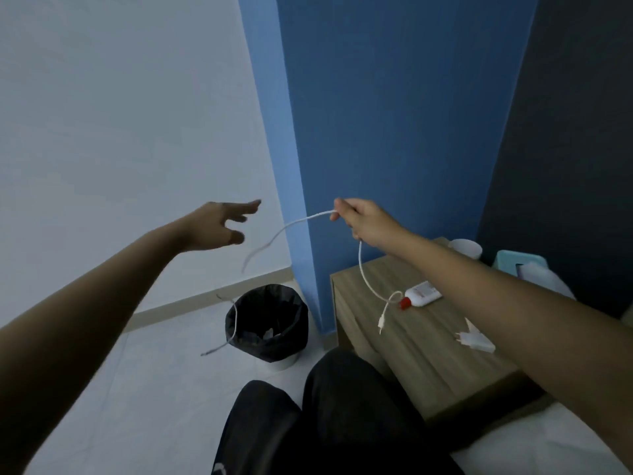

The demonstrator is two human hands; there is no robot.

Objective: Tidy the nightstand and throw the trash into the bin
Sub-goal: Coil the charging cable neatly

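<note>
Black-lined bin (295, 337) has a few scraps inside; right hand (363, 221) fingers pinch the white cable (360, 258), left hand (215, 228) fingers spread, empty.

- The wooden surface (428, 365) stands against the blue wall, at 3 o'clock from the bin (267, 323).
- A white bottle (424, 292) with a red cap lies on its side on it, cap toward 8 o'clock.
- A white charger plug (476, 340) lies at 4 o'clock from the bottle, apart from it.
- A white cup (466, 247) stands at the far edge, with a teal tissue box (513, 261) at its 3 o'clock.
- The pale tiled floor (164, 389) carries the black-lined bin; a thin grey cord (219, 347) lies at the bin's 8 o'clock.
- The bed (534, 443), in white sheet, lies at the surface's 5 o'clock.
</note>
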